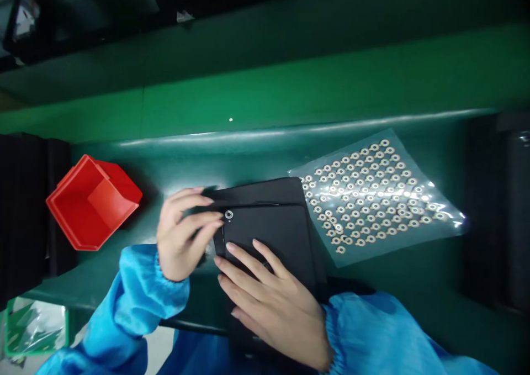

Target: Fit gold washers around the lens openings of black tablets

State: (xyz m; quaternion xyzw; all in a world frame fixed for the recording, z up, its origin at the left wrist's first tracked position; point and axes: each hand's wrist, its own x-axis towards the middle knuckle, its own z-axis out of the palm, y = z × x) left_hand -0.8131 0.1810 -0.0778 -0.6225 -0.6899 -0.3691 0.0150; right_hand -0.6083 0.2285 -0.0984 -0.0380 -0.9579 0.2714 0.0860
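A black tablet-like panel (269,226) with a round silver-rimmed lens ring (228,214) at its upper left corner lies before me, on top of another flat black piece (256,191). At that corner, beside the ring, is my left hand (184,234); its thumb and index finger are pressed together, and whatever may be between them is too small to make out. My right hand (273,303) rests flat on the panel's lower left part with fingers spread. Right of the panel lies a clear plastic sheet (343,258) carrying rows of small pale ring-shaped pieces (375,186).
A red plastic bin (93,204) stands at the left, near a black case-like object (25,209). Below left is a green basket (35,328) holding clear plastic. One tiny pale piece (231,120) sits beyond the mat's far edge. Dark equipment (497,209) borders the right.
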